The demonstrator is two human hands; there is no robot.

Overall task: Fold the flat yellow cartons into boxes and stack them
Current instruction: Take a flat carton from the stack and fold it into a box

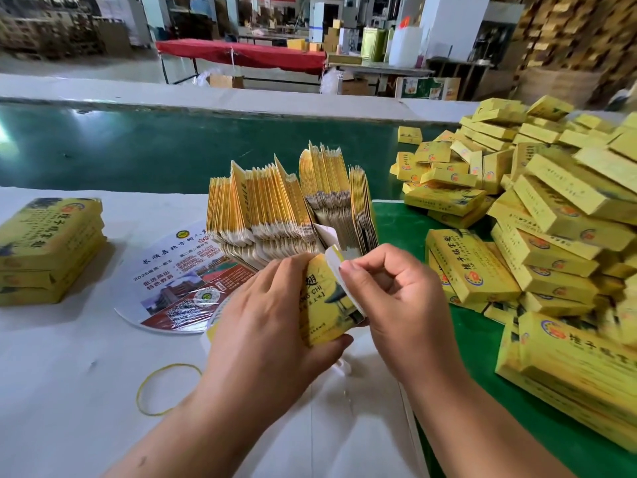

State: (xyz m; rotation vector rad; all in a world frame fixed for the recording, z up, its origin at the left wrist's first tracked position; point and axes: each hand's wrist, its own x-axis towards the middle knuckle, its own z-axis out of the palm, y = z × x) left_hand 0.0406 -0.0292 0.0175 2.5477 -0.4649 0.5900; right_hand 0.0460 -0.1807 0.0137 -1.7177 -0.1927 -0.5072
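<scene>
A yellow carton (pixel 322 298) sits between both hands in the middle of the head view, partly opened, with a white end flap (pixel 336 262) sticking up. My left hand (pixel 265 315) grips the carton's body from the left, thumb underneath. My right hand (pixel 396 298) has curled fingers and pinches the white flap at the carton's right end. Just behind the hands, a thick row of flat yellow cartons (pixel 289 205) stands on edge. A large heap of folded yellow boxes (pixel 537 215) covers the right side of the table.
A short stack of yellow cartons (pixel 48 250) lies at the left on the white table cover (pixel 69 374). A round printed fan (pixel 179 288) and a yellow rubber band (pixel 165 388) lie near my left arm. A green conveyor belt (pixel 138 150) runs behind.
</scene>
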